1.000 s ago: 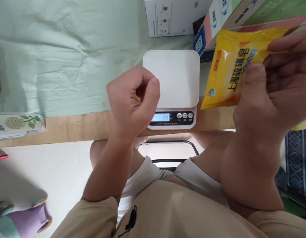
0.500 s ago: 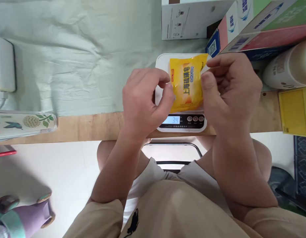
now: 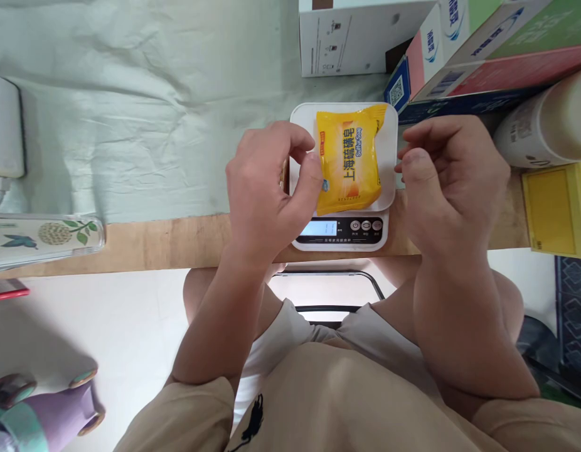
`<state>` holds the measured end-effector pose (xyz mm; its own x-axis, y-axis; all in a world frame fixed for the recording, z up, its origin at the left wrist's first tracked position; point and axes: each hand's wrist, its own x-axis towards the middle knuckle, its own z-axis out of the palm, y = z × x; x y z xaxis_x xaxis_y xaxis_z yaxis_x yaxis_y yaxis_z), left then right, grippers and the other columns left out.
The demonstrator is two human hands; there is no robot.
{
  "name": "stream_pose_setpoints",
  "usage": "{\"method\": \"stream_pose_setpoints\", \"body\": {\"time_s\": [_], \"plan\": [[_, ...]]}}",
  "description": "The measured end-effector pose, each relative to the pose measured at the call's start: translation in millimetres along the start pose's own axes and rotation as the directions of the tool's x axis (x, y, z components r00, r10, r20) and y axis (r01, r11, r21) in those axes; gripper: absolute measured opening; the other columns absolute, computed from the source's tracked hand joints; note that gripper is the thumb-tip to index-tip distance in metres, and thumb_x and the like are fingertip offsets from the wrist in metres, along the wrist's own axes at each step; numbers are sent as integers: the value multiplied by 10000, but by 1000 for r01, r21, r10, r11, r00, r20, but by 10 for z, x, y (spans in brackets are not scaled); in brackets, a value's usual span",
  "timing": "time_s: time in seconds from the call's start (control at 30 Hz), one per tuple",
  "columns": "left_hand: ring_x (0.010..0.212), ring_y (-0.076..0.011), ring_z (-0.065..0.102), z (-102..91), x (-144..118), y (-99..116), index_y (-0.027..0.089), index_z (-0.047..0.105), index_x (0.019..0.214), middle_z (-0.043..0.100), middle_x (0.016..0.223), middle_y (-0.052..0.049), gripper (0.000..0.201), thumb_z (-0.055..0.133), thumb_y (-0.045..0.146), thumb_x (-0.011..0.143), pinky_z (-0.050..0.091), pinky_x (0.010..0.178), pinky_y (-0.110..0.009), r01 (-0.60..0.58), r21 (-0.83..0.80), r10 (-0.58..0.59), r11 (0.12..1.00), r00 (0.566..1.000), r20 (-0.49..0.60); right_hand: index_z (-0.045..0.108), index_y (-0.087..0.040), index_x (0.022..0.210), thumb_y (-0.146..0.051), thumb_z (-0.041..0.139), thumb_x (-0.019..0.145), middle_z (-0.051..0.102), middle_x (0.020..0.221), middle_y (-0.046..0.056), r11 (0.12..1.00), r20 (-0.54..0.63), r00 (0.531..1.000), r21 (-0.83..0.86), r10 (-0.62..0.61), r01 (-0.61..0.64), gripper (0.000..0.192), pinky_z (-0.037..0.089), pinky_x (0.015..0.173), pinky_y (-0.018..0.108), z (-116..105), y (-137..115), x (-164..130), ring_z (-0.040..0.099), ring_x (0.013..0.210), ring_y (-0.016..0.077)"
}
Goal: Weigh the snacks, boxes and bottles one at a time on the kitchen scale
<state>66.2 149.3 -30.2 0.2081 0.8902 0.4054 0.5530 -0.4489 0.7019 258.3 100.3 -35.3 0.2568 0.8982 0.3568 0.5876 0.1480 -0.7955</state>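
Observation:
A yellow soap packet [image 3: 349, 160] lies on the white platform of a small kitchen scale [image 3: 390, 135] at the table's front edge. The scale's display [image 3: 319, 228] is lit, but I cannot read the number. My left hand [image 3: 266, 188] is curled at the packet's left side, thumb and forefinger on its edge. My right hand [image 3: 450, 182] hovers just right of the scale with fingers loosely bent, a small gap away from the packet and holding nothing.
A white box [image 3: 347, 37] and a pink, green and blue carton [image 3: 483, 44] stand behind the scale. A white bottle [image 3: 539, 129] and a yellow box [image 3: 554, 210] are at the right. A pineapple-print phone case [image 3: 41, 235] lies left on the wooden edge [image 3: 154, 242], beside green cloth [image 3: 130, 107].
My right hand brought the yellow packet down from the upper right onto the scale, then let go and drew back to the right. My left hand moved onto the packet's left edge.

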Motion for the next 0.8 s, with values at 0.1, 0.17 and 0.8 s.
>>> {"method": "stream_pose_setpoints", "body": {"time_s": [0.1, 0.17, 0.8], "plan": [[897, -235, 639, 37, -7, -56, 255, 614, 863, 718, 868, -34, 118, 559, 295, 961, 517, 924, -444, 33, 55, -32, 998, 999, -32, 671, -249, 1059, -319, 565, 952, 712, 956, 15, 1000, 13, 1000, -2, 17, -17, 166, 540, 771, 331, 4, -1, -5, 664, 835, 140], [1003, -259, 630, 48, -14, -83, 252, 646, 874, 722, 947, -58, 172, 543, 330, 988, 492, 999, -477, 54, 72, -49, 996, 996, -78, 674, -238, 1070, -318, 573, 948, 714, 947, 14, 1000, 28, 999, -17, 18, -17, 177, 547, 808, 340, 5, -2, -11, 677, 861, 144], [1005, -184, 730, -179, 20, -49, 294, 660, 1012, 742, 1041, 26, 110, 730, 356, 955, 623, 860, -396, 87, -389, -150, 917, 980, -134, 579, -311, 1406, -467, 539, 984, 678, 1418, 35, 976, 377, 926, 213, -36, -48, 451, 605, 1082, 456, 159, -496, -150, 693, 1261, 232]]}}
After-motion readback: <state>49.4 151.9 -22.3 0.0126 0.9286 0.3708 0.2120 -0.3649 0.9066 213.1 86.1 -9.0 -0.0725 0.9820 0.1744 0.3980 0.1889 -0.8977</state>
